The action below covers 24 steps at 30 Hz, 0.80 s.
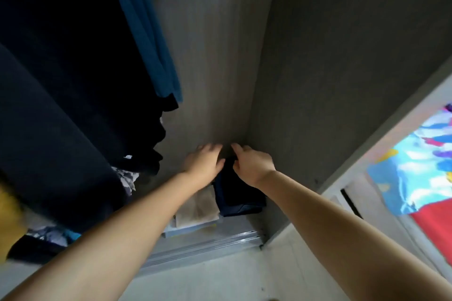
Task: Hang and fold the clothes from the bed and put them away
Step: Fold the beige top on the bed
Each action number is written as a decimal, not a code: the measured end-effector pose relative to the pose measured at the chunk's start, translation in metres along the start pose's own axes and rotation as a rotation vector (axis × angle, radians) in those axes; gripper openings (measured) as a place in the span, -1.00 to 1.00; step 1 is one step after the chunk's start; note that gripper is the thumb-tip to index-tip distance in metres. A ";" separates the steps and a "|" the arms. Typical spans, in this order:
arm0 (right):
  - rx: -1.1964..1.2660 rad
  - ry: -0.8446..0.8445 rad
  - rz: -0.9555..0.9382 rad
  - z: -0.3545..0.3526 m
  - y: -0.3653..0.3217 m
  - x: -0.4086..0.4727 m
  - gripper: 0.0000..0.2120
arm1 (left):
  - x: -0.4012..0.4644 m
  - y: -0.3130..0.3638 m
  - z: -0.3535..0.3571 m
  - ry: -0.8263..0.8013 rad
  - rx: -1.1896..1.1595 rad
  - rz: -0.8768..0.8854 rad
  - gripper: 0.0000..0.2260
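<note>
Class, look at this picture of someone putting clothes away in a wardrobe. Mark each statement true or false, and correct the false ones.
1. Both hands reach to the folded dark navy garment. True.
2. A folded beige garment lies left of the navy one. True.
3. The left hand holds a hanger. False: no hanger is in it.
4. The teal garment lies folded on the floor. False: it hangs.
5. The right hand is inside the wardrobe. True.

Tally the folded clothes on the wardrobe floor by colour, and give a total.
Dark navy, under both hands: 1
Beige: 1
Pale blue, under the beige piece: 1
Total: 3 that can be told apart; anything deeper in the stack is hidden.
</note>
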State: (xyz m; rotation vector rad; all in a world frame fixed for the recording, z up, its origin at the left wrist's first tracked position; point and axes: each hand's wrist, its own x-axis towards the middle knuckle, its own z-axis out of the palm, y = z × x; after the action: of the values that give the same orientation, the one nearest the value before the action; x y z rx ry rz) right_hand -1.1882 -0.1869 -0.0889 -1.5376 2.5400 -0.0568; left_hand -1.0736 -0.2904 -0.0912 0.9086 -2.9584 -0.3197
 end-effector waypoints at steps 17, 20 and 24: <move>-0.009 -0.017 0.390 -0.007 0.190 -0.258 -0.61 | -0.078 0.249 0.041 -0.155 0.111 0.423 -0.69; -0.018 -0.009 0.433 -0.012 0.234 -0.331 -0.64 | -0.105 0.324 0.051 -0.156 0.075 0.489 -0.68; -0.028 -0.012 0.572 -0.012 0.291 -0.435 -0.65 | -0.139 0.428 0.070 -0.160 0.068 0.630 -0.66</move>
State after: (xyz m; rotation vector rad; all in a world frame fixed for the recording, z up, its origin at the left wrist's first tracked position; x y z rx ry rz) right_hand -1.2478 0.3319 -0.0573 -0.7630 2.8702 0.0619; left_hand -1.2010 0.1468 -0.0679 -0.0814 -3.2058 -0.2701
